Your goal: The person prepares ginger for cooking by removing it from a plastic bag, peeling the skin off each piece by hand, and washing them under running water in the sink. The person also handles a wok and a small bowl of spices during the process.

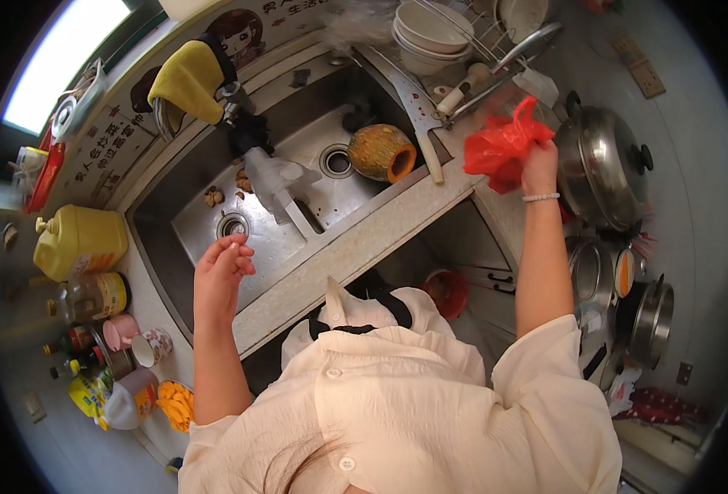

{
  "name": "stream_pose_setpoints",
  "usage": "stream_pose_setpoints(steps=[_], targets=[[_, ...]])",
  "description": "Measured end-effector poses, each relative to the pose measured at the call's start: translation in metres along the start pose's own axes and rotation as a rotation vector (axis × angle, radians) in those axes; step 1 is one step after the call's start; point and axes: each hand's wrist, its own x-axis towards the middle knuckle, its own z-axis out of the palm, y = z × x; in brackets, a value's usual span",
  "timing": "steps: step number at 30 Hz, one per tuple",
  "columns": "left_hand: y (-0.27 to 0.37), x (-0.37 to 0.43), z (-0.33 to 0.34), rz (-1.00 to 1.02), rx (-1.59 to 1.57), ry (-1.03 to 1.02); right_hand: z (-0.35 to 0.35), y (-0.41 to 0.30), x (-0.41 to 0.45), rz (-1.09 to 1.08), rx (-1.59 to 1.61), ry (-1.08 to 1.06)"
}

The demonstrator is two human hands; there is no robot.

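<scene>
My right hand (540, 167) grips a crumpled red plastic bag (506, 145) above the counter, right of the sink. Over the left basin, my left hand (221, 272) is raised with loosely curled fingers and holds nothing. A hollowed pumpkin (382, 154) lies on its side in the right basin of the steel sink (154, 241), its cut opening facing right. A clear plastic bag (277, 176) drapes over the divider between the basins. Small brown scraps (214, 196) sit near the left drain. A cleaver (416, 111) with a pale handle rests at the sink's right edge.
A dish rack with white bowls (432, 37) stands at the back right. A lidded steel pot (602, 167) is close to my right hand. Along the left are a yellow jug (80, 244), bottles, mugs and a bowl of orange slices (175, 406). A yellow cloth (188, 80) hangs over the faucet.
</scene>
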Motion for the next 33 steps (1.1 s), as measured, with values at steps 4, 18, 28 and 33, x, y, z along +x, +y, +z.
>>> stream_pose_setpoints(steps=[4, 18, 28, 33], targets=[[-0.018, -0.003, -0.01, -0.061, -0.074, 0.118, -0.046, 0.054, 0.03, 0.105, 0.162, 0.127], [-0.045, -0.018, -0.026, -0.165, -0.096, 0.385, 0.159, -0.046, -0.055, -0.195, -0.639, -0.554], [-0.052, 0.036, -0.095, -0.167, -0.209, 0.335, 0.378, 0.017, -0.161, -0.341, -0.538, -1.118], [-0.059, 0.065, -0.154, -0.255, -0.21, 0.439, 0.433, 0.056, -0.111, -0.511, -0.598, -0.573]])
